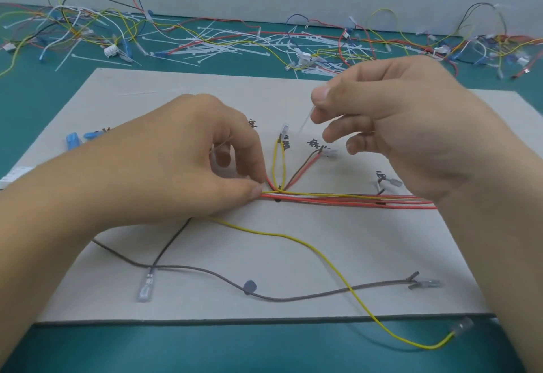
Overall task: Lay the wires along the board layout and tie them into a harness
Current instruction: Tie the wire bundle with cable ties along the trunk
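Nearest me, a thin yellow wire (pixel 323 255) runs off the near edge of the flat grey cardboard board (pixel 205 255). Its clear-sleeved terminal (pixel 462 324) lies on the teal mat (pixel 29 93). A grey-brown wire (pixel 293 297) wanders across the near half of the board. Both look unrouted to me.

Farther in, the trunk of red, yellow and white wires (pixel 352 199) lies mid-board, its long axis running left to right. My left hand (pixel 176 167) pinches it between thumb and forefinger at the junction. From there a yellow pair and a brown-and-red pair fan away towards the far side, each ending at a small connector beside handwritten labels.

My right hand (pixel 396 125) hovers above the board, right of the junction. Thumb and forefinger are clamped on a translucent white plastic cable tie (pixel 305 120), and the other fingers are loosely curled. The tie stands nearly upright, its free end pointing down at the board and leaning a little left.

I judge the work about halfway: trunk and two branches are laid, but I see no tie round the junction, and the near wires need placing. Whether the dark spots on the trunk are ties, I cannot tell.

Farthest off, a heap of spare white ties and coloured wires (pixel 249 43) litters the mat.
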Tool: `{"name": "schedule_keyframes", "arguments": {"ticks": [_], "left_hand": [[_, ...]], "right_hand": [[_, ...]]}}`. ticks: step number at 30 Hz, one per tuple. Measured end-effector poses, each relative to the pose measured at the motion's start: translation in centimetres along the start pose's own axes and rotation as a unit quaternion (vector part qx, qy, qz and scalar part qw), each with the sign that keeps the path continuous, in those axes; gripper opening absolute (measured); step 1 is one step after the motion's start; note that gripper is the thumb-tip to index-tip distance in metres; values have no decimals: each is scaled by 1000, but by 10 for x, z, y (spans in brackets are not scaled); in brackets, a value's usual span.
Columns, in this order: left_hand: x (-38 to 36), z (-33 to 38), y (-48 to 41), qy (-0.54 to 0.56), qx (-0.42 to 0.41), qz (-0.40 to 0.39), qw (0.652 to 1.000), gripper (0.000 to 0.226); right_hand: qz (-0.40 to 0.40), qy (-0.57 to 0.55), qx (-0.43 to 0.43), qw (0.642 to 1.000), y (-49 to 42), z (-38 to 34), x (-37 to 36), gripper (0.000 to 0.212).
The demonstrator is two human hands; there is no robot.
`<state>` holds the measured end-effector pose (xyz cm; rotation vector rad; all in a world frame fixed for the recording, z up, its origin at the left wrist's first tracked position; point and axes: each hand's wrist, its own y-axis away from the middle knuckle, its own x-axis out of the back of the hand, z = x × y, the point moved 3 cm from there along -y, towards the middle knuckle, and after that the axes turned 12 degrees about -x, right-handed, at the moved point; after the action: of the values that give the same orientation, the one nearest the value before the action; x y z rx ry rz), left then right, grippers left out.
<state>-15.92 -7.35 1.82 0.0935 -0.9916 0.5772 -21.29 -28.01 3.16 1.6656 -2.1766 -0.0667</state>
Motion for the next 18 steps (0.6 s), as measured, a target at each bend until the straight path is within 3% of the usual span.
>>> {"name": "schedule_keyframes", "arguments": {"ticks": [8, 18], "left_hand": [[-2, 3, 0, 2, -9, -25, 1000, 14], [-8, 3, 0, -51, -18, -55, 997, 19]], "right_hand": [[62, 55, 32, 996, -3, 3, -3, 11], [10, 154, 55, 987, -1, 10, -26, 11]]}}
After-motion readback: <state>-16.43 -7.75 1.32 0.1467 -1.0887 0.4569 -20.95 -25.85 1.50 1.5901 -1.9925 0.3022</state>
